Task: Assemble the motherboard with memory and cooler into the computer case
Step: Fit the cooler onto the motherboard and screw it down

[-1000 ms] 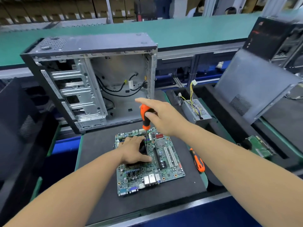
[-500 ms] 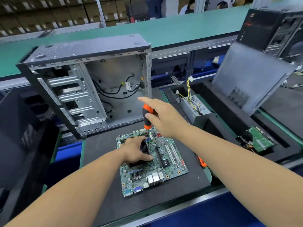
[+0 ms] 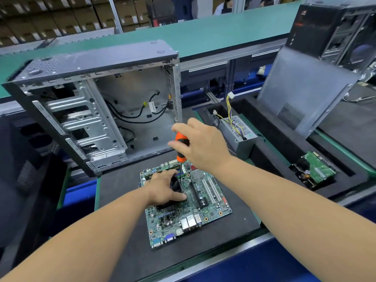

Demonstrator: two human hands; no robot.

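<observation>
Right hand (image 3: 200, 145) is wrapped around the orange-and-black handle of a screwdriver (image 3: 181, 147), held near upright; the shaft runs down to the motherboard (image 3: 203, 208), the tip seen just beside the cooler (image 3: 176, 185). Left hand (image 3: 165, 188) is laid over the cooler, fingers curled over its top and the thumb pressed along its near edge, so that most of the black fan is covered.

Motherboard is laid flat on a black foam mat (image 3: 126, 224), rear ports turned toward the viewer. Expansion slots are seen to the right of the cooler. A memory stick appears seated along the far edge, though this cannot be told clearly.

Computer case (image 3: 85, 98) is stood just behind the mat, side open, with bare metal drive bays at left and loose black cables inside. Case and board are kept apart.

To the right, a power supply (image 3: 237, 132) with yellow and black leads is set in a foam recess. A grey side panel (image 3: 305, 90) is leaned farther right. A hard drive (image 3: 316, 169), circuit board up, is set in another recess. A green conveyor (image 3: 213, 35) is run behind.
</observation>
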